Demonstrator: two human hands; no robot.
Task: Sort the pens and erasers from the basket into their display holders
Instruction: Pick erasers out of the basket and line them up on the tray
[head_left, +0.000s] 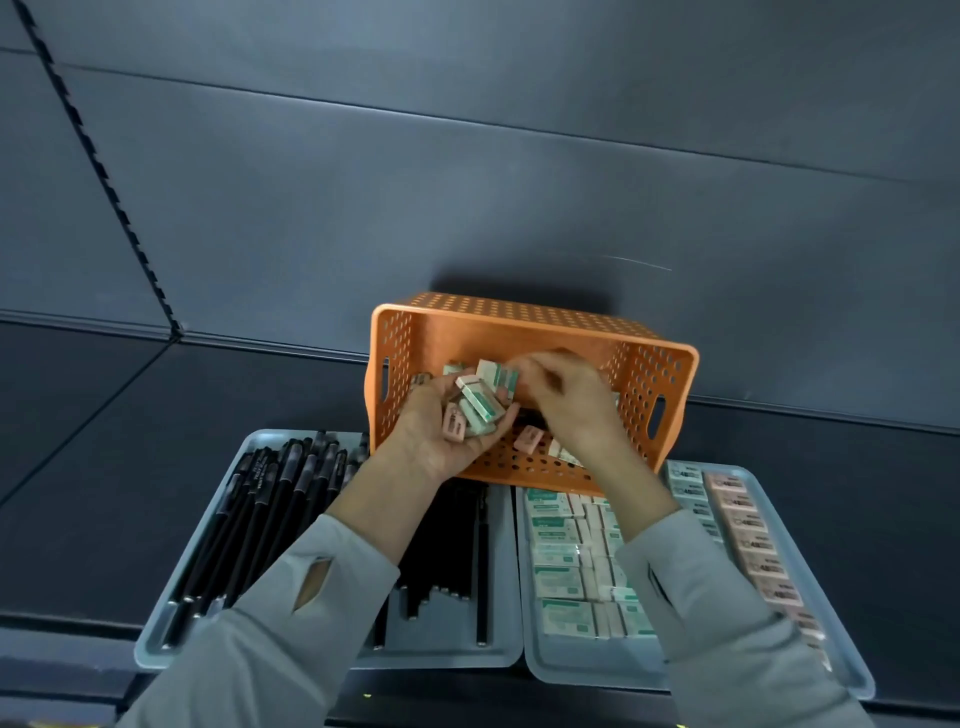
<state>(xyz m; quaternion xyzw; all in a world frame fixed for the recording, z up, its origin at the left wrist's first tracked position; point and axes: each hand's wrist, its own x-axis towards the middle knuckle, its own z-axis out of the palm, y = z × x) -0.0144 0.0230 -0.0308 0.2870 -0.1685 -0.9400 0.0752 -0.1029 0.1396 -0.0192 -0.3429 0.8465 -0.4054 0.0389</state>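
Dark shelf (104, 415) | basket (519, 317) tipped toward viewer | left fingers (485, 441) curl round erasers (480, 400) | right fingers (530, 364): grip unclear

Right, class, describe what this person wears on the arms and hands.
Long light grey sleeves cover both arms. The left sleeve has a slit-shaped opening near the cuff; the right sleeve looks plain. Left hand and right hand are ungloved.

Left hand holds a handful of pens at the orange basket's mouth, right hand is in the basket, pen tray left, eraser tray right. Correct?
One thing is wrong: the left hand cups erasers, green-white and pink, not pens. The head view shows it. The rest stands: right hand in the orange basket, pen tray left, eraser tray right.
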